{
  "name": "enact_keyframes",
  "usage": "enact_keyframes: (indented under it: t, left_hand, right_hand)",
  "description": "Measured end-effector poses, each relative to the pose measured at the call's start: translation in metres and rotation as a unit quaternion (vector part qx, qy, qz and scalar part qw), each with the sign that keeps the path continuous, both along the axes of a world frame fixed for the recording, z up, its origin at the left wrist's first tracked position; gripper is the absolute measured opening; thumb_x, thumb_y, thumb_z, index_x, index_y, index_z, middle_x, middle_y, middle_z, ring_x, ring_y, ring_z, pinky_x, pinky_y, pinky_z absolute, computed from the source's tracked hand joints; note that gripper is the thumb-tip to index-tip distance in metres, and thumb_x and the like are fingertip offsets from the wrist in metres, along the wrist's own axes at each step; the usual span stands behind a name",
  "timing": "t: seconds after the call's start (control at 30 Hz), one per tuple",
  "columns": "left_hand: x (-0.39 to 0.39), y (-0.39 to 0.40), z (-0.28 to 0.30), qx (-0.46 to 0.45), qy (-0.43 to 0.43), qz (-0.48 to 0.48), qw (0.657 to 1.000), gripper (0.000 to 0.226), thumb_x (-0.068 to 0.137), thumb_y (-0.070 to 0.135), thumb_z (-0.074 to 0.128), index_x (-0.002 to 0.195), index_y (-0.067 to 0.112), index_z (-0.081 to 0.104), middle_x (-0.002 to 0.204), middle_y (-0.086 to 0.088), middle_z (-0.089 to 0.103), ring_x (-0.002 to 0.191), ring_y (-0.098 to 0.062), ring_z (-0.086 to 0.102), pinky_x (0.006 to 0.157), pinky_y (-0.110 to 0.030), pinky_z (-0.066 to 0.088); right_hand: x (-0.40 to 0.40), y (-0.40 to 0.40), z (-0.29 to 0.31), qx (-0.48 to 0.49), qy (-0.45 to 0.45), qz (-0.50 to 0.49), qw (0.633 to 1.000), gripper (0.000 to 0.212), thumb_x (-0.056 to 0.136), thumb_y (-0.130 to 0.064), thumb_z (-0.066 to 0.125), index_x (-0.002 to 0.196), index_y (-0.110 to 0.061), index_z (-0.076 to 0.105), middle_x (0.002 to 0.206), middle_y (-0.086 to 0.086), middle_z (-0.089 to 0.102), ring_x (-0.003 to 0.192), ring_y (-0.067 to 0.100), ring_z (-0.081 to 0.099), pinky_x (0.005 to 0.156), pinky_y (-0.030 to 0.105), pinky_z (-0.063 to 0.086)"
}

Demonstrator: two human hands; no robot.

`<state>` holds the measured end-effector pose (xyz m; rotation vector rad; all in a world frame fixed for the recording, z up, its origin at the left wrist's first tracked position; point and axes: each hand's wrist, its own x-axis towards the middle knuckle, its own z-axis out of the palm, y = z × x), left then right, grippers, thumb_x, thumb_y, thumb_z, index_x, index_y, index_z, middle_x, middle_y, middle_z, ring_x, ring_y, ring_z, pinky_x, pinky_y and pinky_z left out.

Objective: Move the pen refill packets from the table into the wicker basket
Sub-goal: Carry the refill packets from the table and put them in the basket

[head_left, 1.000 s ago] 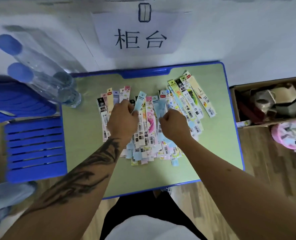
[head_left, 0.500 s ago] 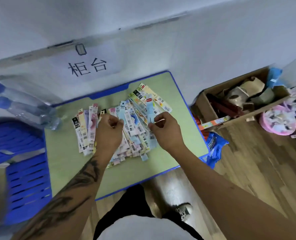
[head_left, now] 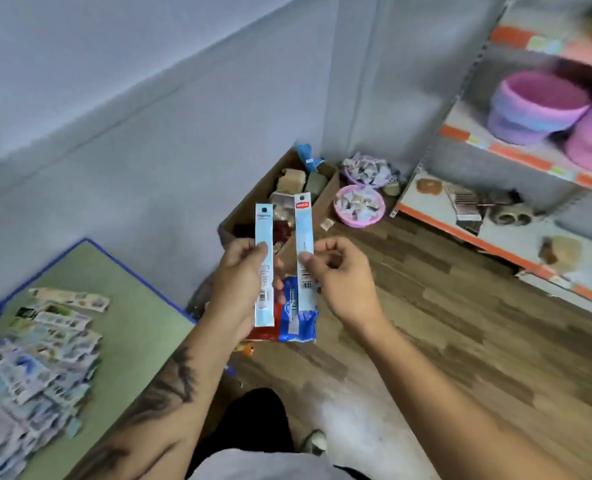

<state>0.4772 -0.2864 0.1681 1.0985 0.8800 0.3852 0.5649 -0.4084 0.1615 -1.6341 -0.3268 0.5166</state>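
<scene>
We find the left hand [head_left: 242,275] pinching one pale blue refill packet [head_left: 264,268] upright, its thumb across the front and its fingers [head_left: 279,292] behind. The right hand [head_left: 339,275] pinches a second packet [head_left: 304,251] between thumb and forefinger, with the other fingers loosely curled. Both packets are held in the air over the wooden floor [head_left: 443,323], side by side and just apart.

The second packet carries a small red label near its top; the lettering is too blurred for us to read. Both show barcodes lower down, also unreadable, and a dark dot at the top.

The remaining packets [head_left: 34,372] lie heaped on the green counter [head_left: 138,327] at lower left, and the picture edge cuts off the heap. Their printing cannot be made out.

A cardboard box [head_left: 253,202] of assorted goods stands behind the hands, partly hidden. A pink bowl [head_left: 358,205] sits beside it. Purple baskets [head_left: 537,105] stand on the shelf [head_left: 516,150] at right, blurred.
</scene>
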Motion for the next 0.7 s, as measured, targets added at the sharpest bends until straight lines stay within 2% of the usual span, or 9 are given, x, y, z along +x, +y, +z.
enact_keyframes:
  t: [0.07,0.23,0.33,0.4,0.47,0.5,0.6,0.63,0.7]
  left_hand:
    - [0.047,-0.028,0.009,-0.022,-0.012,-0.051,0.998,0.007,0.105,0.020,0.054,0.100,0.015,0.057,0.071,-0.009,0.060,0.045,-0.019,0.048,0.042,-0.026,0.039]
    - [0.173,-0.078,0.014,-0.029,-0.024,-0.191,0.981,0.012,0.103,0.019,0.058,0.099,0.010,0.066,0.063,-0.005,0.054,0.043,-0.016,0.041,0.041,-0.023,0.030]
    - [0.252,-0.098,0.018,-0.050,-0.027,-0.244,0.968,0.017,0.103,0.014,0.056,0.099,0.009,0.071,0.063,-0.007,0.056,0.044,-0.017,0.046,0.039,-0.022,0.035]
    - [0.305,-0.104,0.022,-0.102,-0.046,-0.274,0.955,0.019,0.101,0.013,0.058,0.100,0.010,0.077,0.082,-0.016,0.071,0.061,-0.024,0.065,0.053,-0.029,0.052]
    - [0.356,-0.104,0.028,-0.149,-0.069,-0.303,0.939,0.019,0.100,0.015,0.061,0.106,0.010,0.078,0.103,-0.021,0.073,0.084,-0.027,0.071,0.072,-0.034,0.057]
    - [0.381,-0.103,0.034,-0.169,-0.081,-0.311,0.932,0.020,0.099,0.017,0.062,0.110,0.008,0.077,0.107,-0.020,0.072,0.087,-0.027,0.071,0.073,-0.034,0.057]
    - [0.448,-0.092,0.053,-0.200,-0.112,-0.313,0.922,0.024,0.100,0.018,0.061,0.115,0.005,0.074,0.102,-0.016,0.075,0.082,-0.023,0.073,0.066,-0.029,0.058]
    - [0.468,-0.089,0.060,-0.199,-0.120,-0.324,0.917,0.025,0.100,0.018,0.060,0.116,0.004,0.073,0.096,-0.015,0.075,0.078,-0.021,0.073,0.061,-0.027,0.058]
    - [0.503,-0.087,0.076,-0.178,-0.118,-0.352,0.911,0.025,0.102,0.019,0.059,0.116,0.003,0.070,0.073,-0.007,0.070,0.057,-0.015,0.066,0.047,-0.021,0.050]
  right_hand:
    - [0.035,-0.030,0.004,0.022,0.009,-0.045,0.999,0.017,0.094,-0.007,0.073,0.103,-0.004,0.059,0.065,-0.001,0.060,0.053,0.005,0.054,0.053,0.019,0.047]
    - [0.124,-0.083,0.019,0.058,0.016,-0.129,0.990,0.019,0.095,-0.004,0.071,0.101,-0.006,0.053,0.061,0.003,0.057,0.053,0.014,0.052,0.051,0.023,0.046]
    - [0.185,-0.104,0.031,0.064,0.023,-0.165,0.984,0.015,0.096,-0.001,0.069,0.097,-0.005,0.054,0.059,0.001,0.060,0.051,0.014,0.058,0.049,0.022,0.047]
    - [0.230,-0.110,0.040,0.043,-0.003,-0.185,0.982,0.012,0.095,-0.005,0.072,0.094,-0.004,0.060,0.067,0.009,0.058,0.060,0.018,0.055,0.054,0.024,0.047]
    - [0.277,-0.110,0.051,0.040,-0.007,-0.200,0.979,0.010,0.094,-0.006,0.072,0.093,-0.003,0.062,0.071,0.013,0.053,0.066,0.021,0.050,0.058,0.027,0.046]
    - [0.300,-0.108,0.059,0.041,-0.004,-0.203,0.978,0.010,0.095,-0.006,0.072,0.093,-0.004,0.062,0.072,0.013,0.053,0.068,0.023,0.049,0.062,0.032,0.046]
    - [0.365,-0.097,0.080,0.057,-0.007,-0.198,0.978,0.014,0.095,-0.008,0.071,0.093,-0.002,0.059,0.078,0.019,0.056,0.073,0.028,0.050,0.071,0.042,0.047]
    - [0.385,-0.095,0.084,0.062,-0.011,-0.198,0.978,0.016,0.095,-0.009,0.071,0.094,0.000,0.058,0.078,0.021,0.057,0.073,0.028,0.051,0.070,0.040,0.047]
    - [0.421,-0.094,0.094,0.072,-0.008,-0.203,0.976,0.014,0.097,-0.008,0.070,0.094,-0.001,0.058,0.077,0.022,0.060,0.071,0.027,0.052,0.063,0.034,0.047]
